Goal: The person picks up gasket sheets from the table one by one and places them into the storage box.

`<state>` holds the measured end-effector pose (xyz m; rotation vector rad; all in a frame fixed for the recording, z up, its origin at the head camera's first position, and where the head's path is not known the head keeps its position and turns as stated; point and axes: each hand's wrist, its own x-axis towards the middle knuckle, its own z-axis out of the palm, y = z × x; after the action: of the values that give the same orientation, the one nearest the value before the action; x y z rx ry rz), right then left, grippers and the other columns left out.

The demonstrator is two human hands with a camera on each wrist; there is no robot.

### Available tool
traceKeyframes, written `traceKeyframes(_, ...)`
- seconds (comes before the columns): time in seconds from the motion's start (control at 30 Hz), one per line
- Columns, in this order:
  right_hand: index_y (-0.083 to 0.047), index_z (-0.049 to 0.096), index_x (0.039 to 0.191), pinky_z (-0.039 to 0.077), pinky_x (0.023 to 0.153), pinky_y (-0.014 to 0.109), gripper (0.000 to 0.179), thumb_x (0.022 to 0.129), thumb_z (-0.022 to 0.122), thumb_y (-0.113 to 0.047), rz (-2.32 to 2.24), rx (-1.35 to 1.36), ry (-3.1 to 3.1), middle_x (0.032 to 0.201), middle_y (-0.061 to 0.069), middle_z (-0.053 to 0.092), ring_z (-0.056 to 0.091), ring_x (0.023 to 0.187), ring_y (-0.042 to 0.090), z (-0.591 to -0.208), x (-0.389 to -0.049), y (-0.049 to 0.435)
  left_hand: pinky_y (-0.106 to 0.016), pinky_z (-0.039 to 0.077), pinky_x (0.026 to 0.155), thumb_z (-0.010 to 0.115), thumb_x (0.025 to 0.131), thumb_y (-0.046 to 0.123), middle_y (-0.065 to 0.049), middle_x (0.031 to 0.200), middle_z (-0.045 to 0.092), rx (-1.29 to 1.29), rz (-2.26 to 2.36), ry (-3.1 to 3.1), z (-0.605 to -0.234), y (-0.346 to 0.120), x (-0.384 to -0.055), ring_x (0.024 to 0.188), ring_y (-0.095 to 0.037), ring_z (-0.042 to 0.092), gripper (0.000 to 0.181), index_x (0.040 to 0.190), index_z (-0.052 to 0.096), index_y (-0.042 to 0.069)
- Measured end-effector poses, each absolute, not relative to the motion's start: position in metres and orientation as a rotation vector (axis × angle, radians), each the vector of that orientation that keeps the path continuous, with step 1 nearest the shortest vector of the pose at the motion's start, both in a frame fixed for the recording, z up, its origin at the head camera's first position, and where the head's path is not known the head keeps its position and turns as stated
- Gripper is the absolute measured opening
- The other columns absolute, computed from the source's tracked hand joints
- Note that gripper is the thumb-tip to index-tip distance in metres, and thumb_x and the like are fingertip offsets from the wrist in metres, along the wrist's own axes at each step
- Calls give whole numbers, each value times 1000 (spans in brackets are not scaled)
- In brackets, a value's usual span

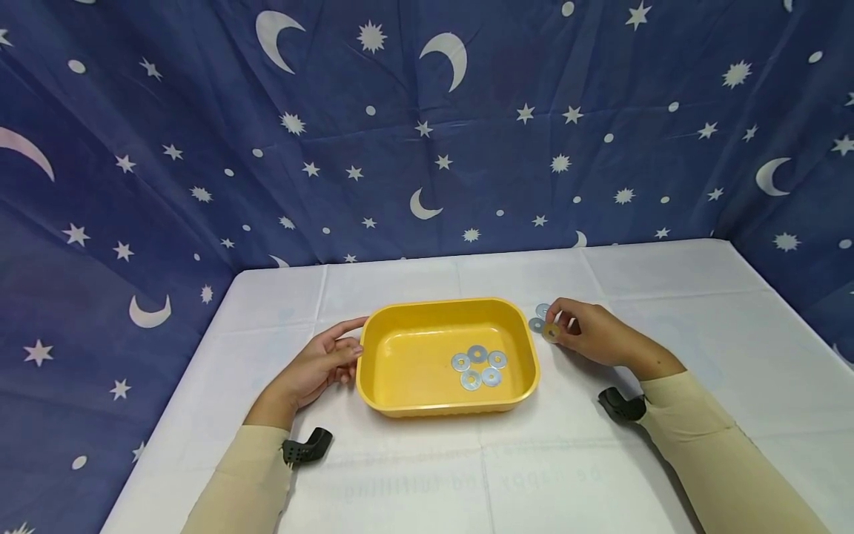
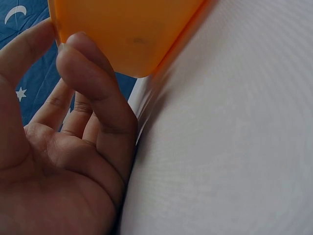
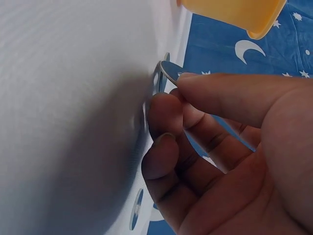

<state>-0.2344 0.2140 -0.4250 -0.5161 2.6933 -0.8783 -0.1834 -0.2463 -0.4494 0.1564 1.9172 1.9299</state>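
A yellow plastic tray [image 1: 400, 386] sits on the white-covered table, with several flat metal washers [image 1: 471, 380] lying in its right half. My left hand [image 1: 316, 367] holds the tray's left side, thumb at the rim and curled fingers by the outer wall. To the right of the tray, my right hand [image 1: 594, 334] pinches a washer [image 3: 172, 72] between thumb and fingers, tilted up close over the table. Beside those fingertips lie other washers [image 1: 537, 325] on the cloth. In the right wrist view, another washer [image 3: 137, 209] lies beneath the hand, hidden in the head view.
The white cloth [image 1: 427, 475] covers the table and has faint printed lettering near the front. A dark blue curtain [image 1: 480, 148] with moons and stars hangs behind the table and along both sides. Black wrist straps [image 1: 622, 405] show at both sleeves.
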Motion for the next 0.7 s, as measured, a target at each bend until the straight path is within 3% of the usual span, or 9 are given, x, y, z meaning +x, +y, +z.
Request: traceKeyframes(0.7,-12,61,107,48,57,23,19,93,64,0,-952,-642,2742,89,5,61,52,68,17,-409,-224,209,-17,51,56,63,98,14,5,87,64,195,1954,1883,-451,-247,-183,65,-8,58,62,154,35,13)
